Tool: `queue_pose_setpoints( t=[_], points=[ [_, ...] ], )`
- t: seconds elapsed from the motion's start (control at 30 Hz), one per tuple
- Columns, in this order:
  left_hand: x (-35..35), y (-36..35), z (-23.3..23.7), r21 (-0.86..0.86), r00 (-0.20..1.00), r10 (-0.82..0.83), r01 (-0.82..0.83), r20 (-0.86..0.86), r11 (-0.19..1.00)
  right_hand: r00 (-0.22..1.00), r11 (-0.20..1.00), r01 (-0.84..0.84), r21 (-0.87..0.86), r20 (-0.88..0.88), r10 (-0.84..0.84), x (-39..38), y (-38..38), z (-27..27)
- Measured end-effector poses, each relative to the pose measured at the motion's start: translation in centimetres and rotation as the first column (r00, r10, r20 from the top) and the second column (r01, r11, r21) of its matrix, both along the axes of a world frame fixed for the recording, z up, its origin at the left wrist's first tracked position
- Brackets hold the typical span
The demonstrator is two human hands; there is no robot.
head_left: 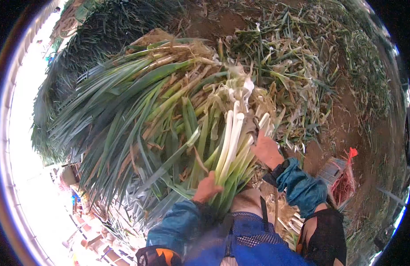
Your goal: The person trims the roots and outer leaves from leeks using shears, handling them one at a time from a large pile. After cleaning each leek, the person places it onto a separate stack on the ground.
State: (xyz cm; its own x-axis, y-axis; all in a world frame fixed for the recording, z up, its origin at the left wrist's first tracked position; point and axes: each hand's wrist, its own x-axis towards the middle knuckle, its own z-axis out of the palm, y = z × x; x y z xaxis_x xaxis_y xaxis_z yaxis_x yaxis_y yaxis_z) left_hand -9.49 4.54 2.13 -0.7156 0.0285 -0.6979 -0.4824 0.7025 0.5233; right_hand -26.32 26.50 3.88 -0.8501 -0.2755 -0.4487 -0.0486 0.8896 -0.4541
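Observation:
My left hand (208, 188) is closed around several leeks (232, 142) at the point where white stalk turns to green leaf. Their pale stalks point away from me, with bare, rootless ends. To the right, my right hand (267, 150) is closed beside more white stalk ends. Something dark and narrow shows at its fingers; I cannot tell what it is. Beyond both hands lies a big heap of untrimmed leeks (138, 95), its long green leaves fanning left and its dry brown roots and outer skins toward the middle.
Cut leaves and peelings (289, 71) litter the brown soil (342, 119) at the back right. A bundle of red string (343, 184) lies on the right. More trimmed leeks (294, 224) rest beside my right leg. Another dark green leaf pile (111, 26) stands at the back left.

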Motion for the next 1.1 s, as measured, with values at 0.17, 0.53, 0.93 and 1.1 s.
queue_pose_setpoints(
  t=[0.17,0.53,0.93,1.1],
  points=[
    [-4.5,-6.3,-0.5,-0.103,0.96,-0.251,0.24,-0.12,0.965,0.949,0.954,-0.245,-0.173,0.159,0.273,3.2,-3.4,1.8],
    [-17.5,-22.1,-1.5,-0.836,0.829,-0.439,-0.061,-0.347,0.546,0.965,0.948,-0.141,-0.285,0.176,0.196,4.4,-5.9,4.8],
    [-15.5,-20.0,-4.6,-0.787,0.721,-0.533,-0.027,-0.443,0.617,0.934,0.897,-0.196,-0.396,0.202,0.293,7.0,-9.5,5.1],
    [-15.2,-17.5,-3.3,-0.673,0.952,-0.259,0.083,-0.165,0.735,0.932,0.896,-0.15,-0.418,0.243,0.27,8.0,-10.0,5.0]
  ],
)
